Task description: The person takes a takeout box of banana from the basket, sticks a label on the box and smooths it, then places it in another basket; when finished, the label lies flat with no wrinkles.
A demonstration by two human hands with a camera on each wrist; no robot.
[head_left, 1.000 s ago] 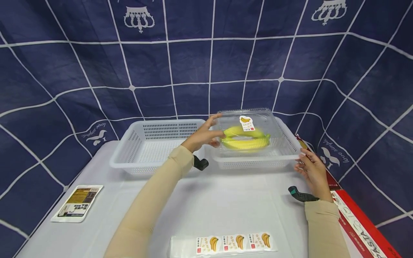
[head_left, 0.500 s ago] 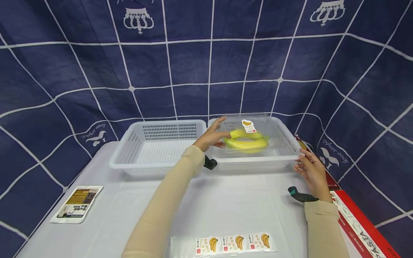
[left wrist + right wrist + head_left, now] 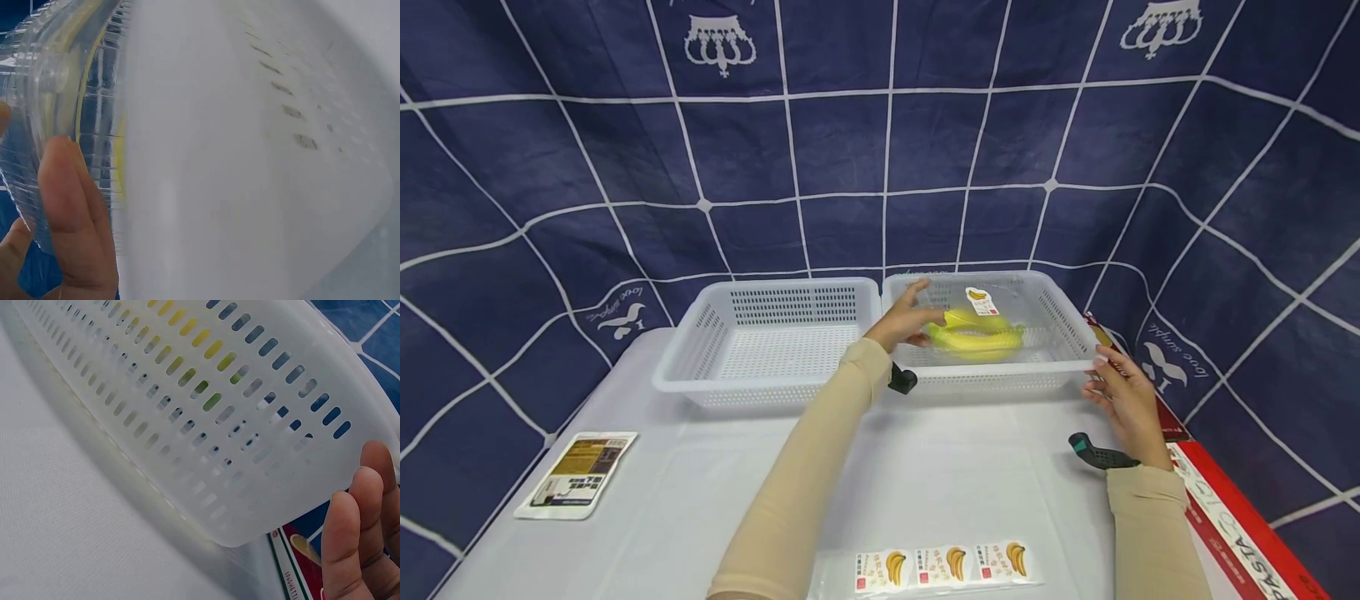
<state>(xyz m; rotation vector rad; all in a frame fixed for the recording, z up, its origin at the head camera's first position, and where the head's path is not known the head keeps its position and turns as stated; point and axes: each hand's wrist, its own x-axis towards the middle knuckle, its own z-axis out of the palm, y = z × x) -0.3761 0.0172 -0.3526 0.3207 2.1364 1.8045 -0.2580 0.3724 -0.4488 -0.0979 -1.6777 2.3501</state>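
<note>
In the head view, a clear plastic box (image 3: 1013,302) with bananas (image 3: 981,343) inside and a banana sticker (image 3: 981,302) on its lid sits low within the right-hand white basket (image 3: 985,368). My left hand (image 3: 904,323) grips the left end of this box, thumb on the near side. The left wrist view shows its fingers against the ribbed clear plastic (image 3: 94,106), beside the basket's outer wall (image 3: 200,162). At the basket's front right corner, my right hand (image 3: 1126,408) holds the rim; in the right wrist view its fingertips (image 3: 342,519) come up at the corner.
A second white basket (image 3: 775,385) stands directly left of the first. A sheet of banana stickers (image 3: 943,569) lies near the front edge, and a printed pouch (image 3: 580,475) at the left. Red pasta boxes (image 3: 1247,517) line the right side. Blue cloth (image 3: 827,150) hangs behind.
My left hand has moved right and slightly down with the clear box, which has sunk deeper into the right basket. The right hand stays at the corner.
</note>
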